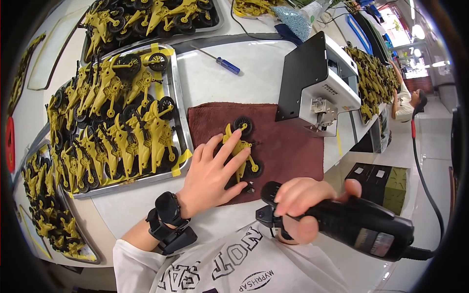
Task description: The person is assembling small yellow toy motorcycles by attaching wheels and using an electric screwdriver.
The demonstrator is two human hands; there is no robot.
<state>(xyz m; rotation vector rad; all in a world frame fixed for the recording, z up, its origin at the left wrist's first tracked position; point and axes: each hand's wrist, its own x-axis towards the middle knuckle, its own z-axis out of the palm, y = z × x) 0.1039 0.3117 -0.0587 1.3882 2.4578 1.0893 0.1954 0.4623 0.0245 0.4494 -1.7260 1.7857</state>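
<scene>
On a brown cloth (298, 151) lies a yellow and black toy motorcycle (237, 145) with two black wheels. My left hand (210, 173) is spread over it, its fingers stretched out and touching the yellow body; part of the toy is hidden beneath them. My right hand (308, 200) is wrapped round a thick black corded electric screwdriver (361, 224), above the cloth's near right edge. The tool's front end (269, 191) points left towards the motorcycle, and its bit cannot be made out. Behind the cloth, to the right, stands a white and black screw feeder (327, 88).
A metal tray (183, 132) full of yellow toy motorcycles stands at the left, with more trays around it. A blue-handled screwdriver (227, 66) lies at the back. The tool's cable (430, 190) hangs at the right. A co-worker (408, 102) is at the far right.
</scene>
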